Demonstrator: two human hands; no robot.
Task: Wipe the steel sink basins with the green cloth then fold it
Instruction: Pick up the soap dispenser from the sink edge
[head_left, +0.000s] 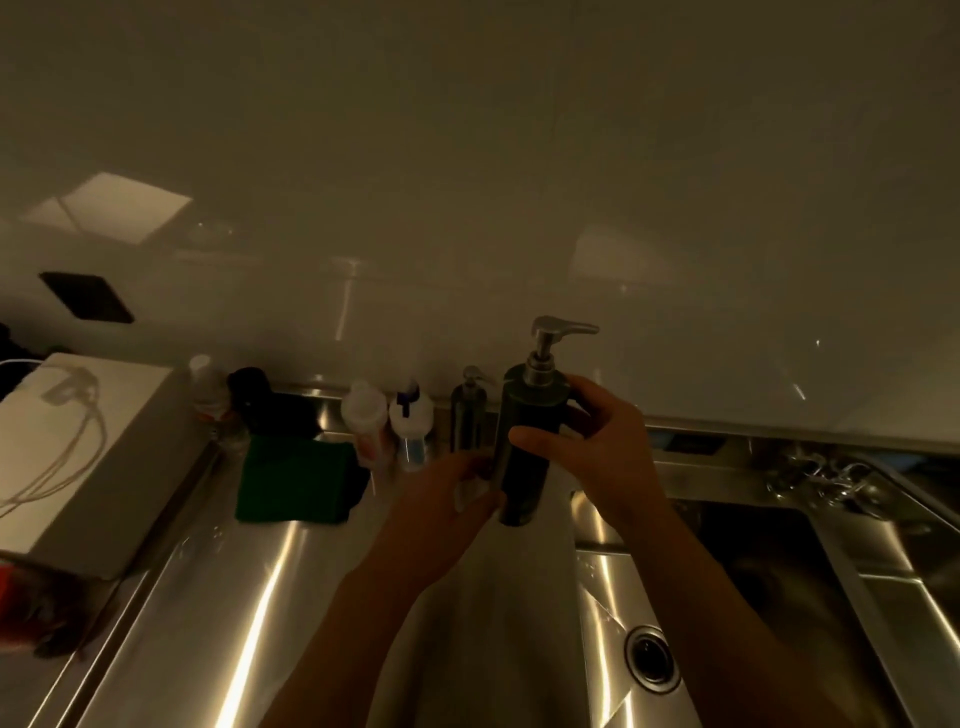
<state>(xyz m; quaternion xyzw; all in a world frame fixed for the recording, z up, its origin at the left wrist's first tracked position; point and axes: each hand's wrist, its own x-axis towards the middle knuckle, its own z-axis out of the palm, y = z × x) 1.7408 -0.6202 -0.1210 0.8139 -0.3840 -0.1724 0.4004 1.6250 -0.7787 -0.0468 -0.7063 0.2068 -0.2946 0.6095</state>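
The right hand (597, 452) gripped the dark pump bottle (524, 447) at mid-body, thumb across the front and fingers curled round the back. The bottle stood nearly upright above the counter (218, 597), its steel pump head pointing right. The left hand (447, 499) was beside the bottle's lower part, with a pale patch at its fingers. Whether it held the bottle could not be determined, and its finger position was unclear in the dim light.

The cloth (296, 480) lay folded on the counter, left of both hands and clear of them, just in front of the small containers (387, 421) along the wall. The basin (737, 561), with its drain (652, 657), lay to the right, under the right forearm. A white box (78, 457) stood at the left edge.
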